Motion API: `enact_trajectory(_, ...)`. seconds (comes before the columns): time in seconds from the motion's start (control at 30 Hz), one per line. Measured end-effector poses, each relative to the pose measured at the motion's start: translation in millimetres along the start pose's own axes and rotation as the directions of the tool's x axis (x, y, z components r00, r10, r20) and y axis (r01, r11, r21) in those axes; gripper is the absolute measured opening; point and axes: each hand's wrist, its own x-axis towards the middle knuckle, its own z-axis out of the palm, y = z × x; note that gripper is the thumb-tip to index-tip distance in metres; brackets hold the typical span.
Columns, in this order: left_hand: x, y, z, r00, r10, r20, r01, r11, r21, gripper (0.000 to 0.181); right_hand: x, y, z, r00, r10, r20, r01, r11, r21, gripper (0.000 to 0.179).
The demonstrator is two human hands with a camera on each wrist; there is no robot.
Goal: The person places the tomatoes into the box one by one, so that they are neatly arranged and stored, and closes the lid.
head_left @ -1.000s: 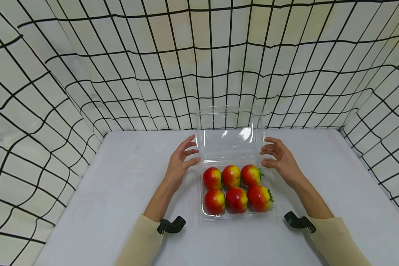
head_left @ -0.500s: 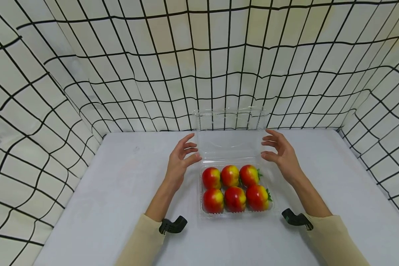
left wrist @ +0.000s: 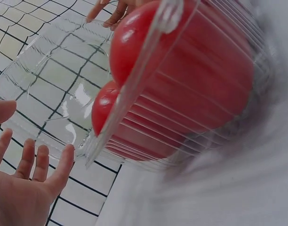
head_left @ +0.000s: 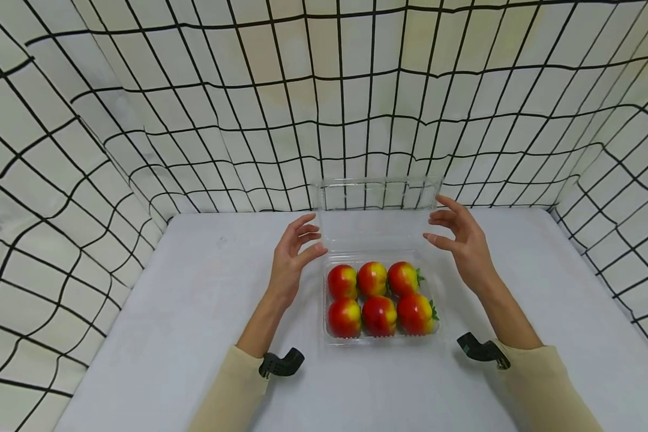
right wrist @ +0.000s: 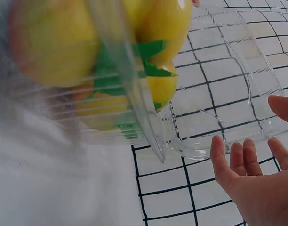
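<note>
A clear plastic clamshell box [head_left: 380,341] lies on the white table with its lid [head_left: 378,231] raised at the back. Several red-and-yellow, apple-like fruits [head_left: 379,315] with green leaves fill its base in two rows. My left hand [head_left: 290,258] is at the lid's left edge, fingers spread and loosely bent; in the left wrist view its fingertips [left wrist: 66,153] come right up to the plastic. On the other side, my right hand [head_left: 464,243] has its fingers reaching to the lid's right edge, and its fingertips [right wrist: 218,143] overlap the rim in the right wrist view.
Black netting over pale walls [head_left: 356,102] rises behind the table [head_left: 210,288] and along both sides. The lid stands close to the back netting. A black wrist mount [head_left: 282,363] sits at the left cuff and another black mount [head_left: 483,350] at the right.
The box and fruits have shifted slightly away from me. The right hand has moved forward along the lid's edge, the left hand a little. The bright glare on the lid has gone.
</note>
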Motion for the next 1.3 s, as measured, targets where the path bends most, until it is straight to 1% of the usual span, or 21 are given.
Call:
enact_trajectory(0.17,3.2,11.0,3.1,0.998,0.056,0.009,-0.056,0.998,0.009,0.058,-2.3,1,0,0.999,-0.024,-0.024,0.025,0.999,0.048,0.059)
enact_trajectory(0.27,3.0,19.0,4.4,0.995,0.098,-0.013,-0.098,0.995,0.013,0.060,-3.5,2,1,0.999,-0.044,-0.014,0.045,0.996,0.071,0.055)
enact_trajectory(0.4,0.5,25.5,5.8,0.988,0.147,-0.038,-0.146,0.989,0.029,0.059,-7.3,3,1,0.997,-0.073,-0.004,0.073,0.994,0.086,0.046)
enact_trajectory(0.53,-2.7,29.8,9.4,0.983,0.180,-0.040,-0.179,0.983,0.035,0.053,-12.3,1,0,0.996,-0.092,-0.018,0.093,0.991,0.101,0.036)
enact_trajectory(0.7,-6.1,31.5,12.1,0.981,0.188,-0.047,-0.188,0.982,-0.005,0.044,-14.6,-2,-1,0.996,-0.087,-0.013,0.088,0.987,0.132,0.025)
enact_trajectory(0.9,-8.3,28.1,11.0,0.979,0.195,-0.067,-0.199,0.978,-0.064,0.030,-16.8,-6,0,0.998,-0.050,-0.023,0.053,0.991,0.124,0.024)
enact_trajectory(1.1,-11.6,22.9,8.9,0.981,0.182,-0.066,-0.187,0.980,-0.075,0.006,-19.1,-5,2,1.000,-0.029,-0.002,0.029,0.993,0.114,0.017)
enact_trajectory(1.23,-15.1,19.6,6.1,0.985,0.164,-0.056,-0.168,0.983,-0.076,0.006,-22.0,-3,2,1.000,-0.019,0.009,0.019,0.996,0.086,0.015)
enact_trajectory(1.3,-17.1,18.5,4.3,0.987,0.152,-0.048,-0.155,0.986,-0.057,0.004,-23.8,-3,2,1.000,-0.010,0.013,0.009,0.998,0.060,0.015)
